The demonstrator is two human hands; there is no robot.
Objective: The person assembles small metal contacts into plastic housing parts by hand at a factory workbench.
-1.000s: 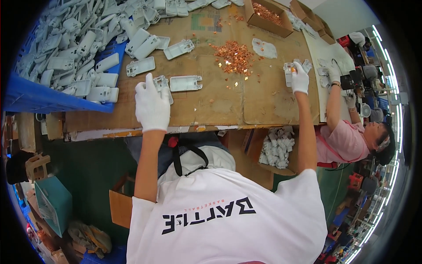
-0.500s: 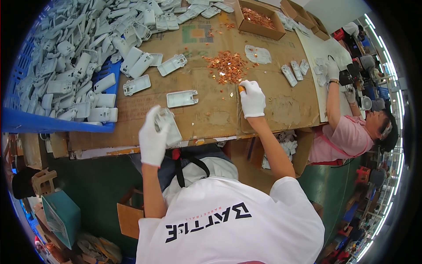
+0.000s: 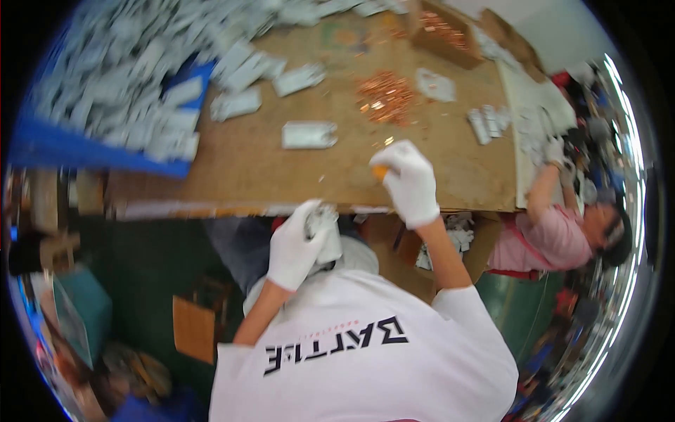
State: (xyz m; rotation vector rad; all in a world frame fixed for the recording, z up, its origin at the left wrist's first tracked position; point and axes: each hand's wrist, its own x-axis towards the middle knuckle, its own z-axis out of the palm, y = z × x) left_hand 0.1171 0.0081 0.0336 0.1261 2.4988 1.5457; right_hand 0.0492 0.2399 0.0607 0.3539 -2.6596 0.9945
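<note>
Beyond the grip, a cardboard-covered workbench (image 3: pixel 246 169) is stretching above green floor (image 3: pixel 151 281); farther left, a blue crate (image 3: pixel 77 146) is holding pale casings (image 3: pixel 133 102). The left hand (image 3: pixel 290 247) is clasping one casing (image 3: pixel 330 243); the right hand (image 3: pixel 410 181) is holding its fingers together, contents too blurred to tell, copper pieces (image 3: pixel 385 97) lying beyond.

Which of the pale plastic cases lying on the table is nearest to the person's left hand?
The case lying alone, left of the copper-coloured pieces and nearer the table's front edge; the others lie farther from the left hand.
</note>
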